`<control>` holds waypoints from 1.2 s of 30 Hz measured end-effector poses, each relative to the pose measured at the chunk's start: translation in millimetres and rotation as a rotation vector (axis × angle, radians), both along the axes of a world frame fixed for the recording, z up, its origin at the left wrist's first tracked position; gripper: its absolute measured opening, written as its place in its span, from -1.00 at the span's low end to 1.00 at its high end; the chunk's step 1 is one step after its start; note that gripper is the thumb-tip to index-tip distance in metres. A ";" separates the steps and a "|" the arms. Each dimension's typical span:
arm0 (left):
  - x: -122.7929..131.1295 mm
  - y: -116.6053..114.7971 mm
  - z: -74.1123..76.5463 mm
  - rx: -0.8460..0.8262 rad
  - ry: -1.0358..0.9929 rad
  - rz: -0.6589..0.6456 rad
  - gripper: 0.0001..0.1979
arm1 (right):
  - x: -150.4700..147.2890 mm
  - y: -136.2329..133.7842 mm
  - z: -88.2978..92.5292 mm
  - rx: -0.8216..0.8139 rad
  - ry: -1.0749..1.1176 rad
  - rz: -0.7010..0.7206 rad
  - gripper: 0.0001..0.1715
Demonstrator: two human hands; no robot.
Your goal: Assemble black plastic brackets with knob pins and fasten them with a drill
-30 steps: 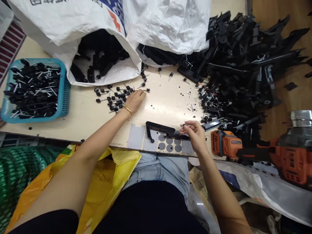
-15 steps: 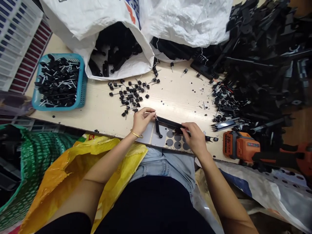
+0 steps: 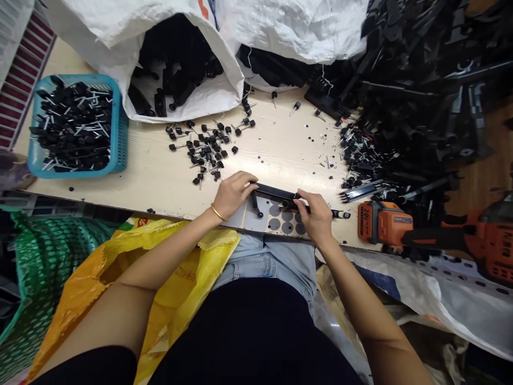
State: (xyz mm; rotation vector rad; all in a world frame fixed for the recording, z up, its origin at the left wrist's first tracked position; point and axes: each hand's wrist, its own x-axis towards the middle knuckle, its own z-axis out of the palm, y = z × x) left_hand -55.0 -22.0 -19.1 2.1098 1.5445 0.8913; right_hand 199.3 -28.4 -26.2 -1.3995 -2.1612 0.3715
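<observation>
Black bar (image 3: 276, 191) is pinched at opposite ends by my left fingers (image 3: 247, 177) and my right fingers (image 3: 302, 209) over the worktop (image 3: 288, 152), presumably to hold it steady.

On the pale wooden tabletop (image 3: 286, 144), loose black-headed metal screws (image 3: 218, 156) are being flanked at left by a blue rectangular plastic basket (image 3: 119, 123) and bounded behind by a white woven sack (image 3: 229, 88). Before them, to the right, a long black bar (image 3: 276, 191) is being held. The right side is being occupied by heaped black plastic parts (image 3: 425, 117) behind an orange-and-black cordless tool (image 3: 436, 236).
</observation>
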 end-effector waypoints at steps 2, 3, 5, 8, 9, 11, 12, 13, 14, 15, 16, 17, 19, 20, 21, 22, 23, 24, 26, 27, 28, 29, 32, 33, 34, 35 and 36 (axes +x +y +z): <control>-7.5 4.8 2.4 -0.029 -0.013 -0.050 -0.91 | 7.7 -3.8 -4.6 0.004 -0.052 0.065 -0.58; -10.7 7.0 3.5 -0.050 -0.016 -0.074 -0.92 | 11.9 -6.2 -8.6 0.004 -0.082 0.093 -0.49; -14.6 9.9 5.2 -0.090 -0.019 -0.106 -0.93 | 19.1 -11.5 -19.3 0.008 -0.143 0.130 -0.33; -13.7 11.4 6.0 -0.109 -0.034 -0.089 -0.94 | 23.0 -17.7 -36.4 0.031 -0.215 0.100 -0.27; -12.3 12.0 5.9 -0.108 -0.038 -0.077 -0.95 | 22.5 -18.6 -40.9 0.029 -0.233 0.079 -0.30; -10.0 14.5 5.5 -0.109 -0.049 -0.070 -0.96 | 20.6 -18.1 -46.7 0.009 -0.260 0.044 -0.35; -9.5 16.4 5.4 -0.112 -0.055 -0.075 -0.95 | 19.9 -17.0 -48.0 0.000 -0.269 0.036 -0.37; -9.6 18.6 5.4 -0.118 -0.064 -0.086 -0.94 | 19.8 -15.7 -48.1 -0.007 -0.276 0.035 -0.38; -10.4 20.8 5.5 -0.130 -0.078 -0.102 -0.94 | 20.5 -14.3 -47.0 -0.013 -0.280 0.040 -0.39; -11.7 22.5 5.4 -0.146 -0.092 -0.120 -0.94 | 21.7 -13.2 -44.6 -0.019 -0.280 0.051 -0.39; -13.5 23.2 5.2 -0.164 -0.109 -0.138 -0.94 | 23.4 -12.5 -41.0 -0.023 -0.277 0.072 -0.38; -15.6 22.7 4.6 -0.184 -0.127 -0.152 -0.90 | 24.9 -12.2 -36.1 -0.023 -0.274 0.098 -0.35; -19.8 16.9 2.0 -0.210 -0.169 -0.143 -0.73 | 25.0 -13.1 -22.6 0.004 -0.273 0.119 -0.27; -21.1 11.4 0.1 -0.214 -0.194 -0.102 -0.63 | 22.3 -13.9 -14.5 0.034 -0.273 0.104 -0.21; -21.4 4.3 -2.1 -0.219 -0.223 -0.035 -0.54 | 17.1 -14.5 -6.2 0.070 -0.272 0.081 -0.17; -20.3 -3.9 -4.4 -0.234 -0.253 0.048 -0.49 | 9.3 -14.6 1.7 0.104 -0.269 0.066 -0.15; -17.4 -12.9 -6.6 -0.263 -0.278 0.135 -0.47 | -1.0 -13.9 8.4 0.127 -0.263 0.072 -0.15; -12.6 -22.1 -8.4 -0.311 -0.292 0.208 -0.45 | -13.2 -12.1 13.2 0.136 -0.258 0.107 -0.17; 1.9 -38.5 -10.8 -0.456 -0.276 0.268 -0.35 | -39.2 -4.9 15.2 0.111 -0.271 0.235 -0.25; 10.8 -44.7 -11.4 -0.534 -0.251 0.260 -0.27 | -50.8 0.0 12.3 0.084 -0.288 0.298 -0.28; 19.9 -49.1 -11.7 -0.605 -0.226 0.245 -0.21 | -60.3 5.5 7.2 0.055 -0.309 0.343 -0.30; 28.7 -51.7 -11.9 -0.660 -0.212 0.235 -0.17 | -67.2 11.1 0.5 0.029 -0.332 0.367 -0.30; 49.0 -50.1 -11.7 -0.761 -0.262 0.239 -0.20 | -73.1 24.6 -19.7 0.001 -0.380 0.368 -0.24; 53.4 -47.7 -11.5 -0.782 -0.292 0.245 -0.23 | -72.0 27.1 -24.3 0.012 -0.387 0.362 -0.22; 56.7 -45.1 -11.3 -0.798 -0.311 0.255 -0.25 | -70.4 28.6 -27.4 0.030 -0.392 0.358 -0.20; 59.0 -42.6 -11.0 -0.805 -0.314 0.276 -0.26 | -68.8 29.2 -28.9 0.051 -0.398 0.356 -0.19; 60.0 -40.3 -10.7 -0.807 -0.304 0.302 -0.26 | -67.7 29.1 -29.4 0.071 -0.406 0.353 -0.20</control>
